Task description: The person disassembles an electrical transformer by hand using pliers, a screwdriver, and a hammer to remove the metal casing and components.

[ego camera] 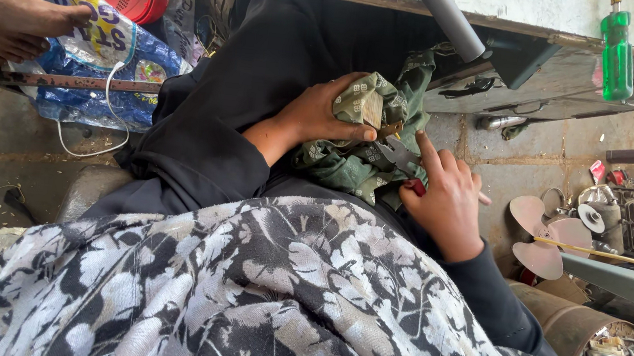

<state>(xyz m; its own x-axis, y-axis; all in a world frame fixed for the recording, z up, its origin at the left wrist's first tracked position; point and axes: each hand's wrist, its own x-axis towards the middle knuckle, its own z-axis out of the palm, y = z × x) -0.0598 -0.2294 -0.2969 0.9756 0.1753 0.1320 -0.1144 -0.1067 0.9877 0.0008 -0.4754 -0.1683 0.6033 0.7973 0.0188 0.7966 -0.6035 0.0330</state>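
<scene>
Left hand clamps a small tan wooden block wrapped in green patterned cloth; right hand grips red-handled metal pliers, their tips at the block.

The left hand is resting on the lap, its fingers pressing a small wooden block that is sitting in the folds of a green patterned cloth. Just right of it, the right hand is holding red-handled metal pliers, whose tip is lying under the block. A green-handled screwdriver is standing far right, behind both hands. A brass fan blade is lying on the floor right of the right hand.
</scene>
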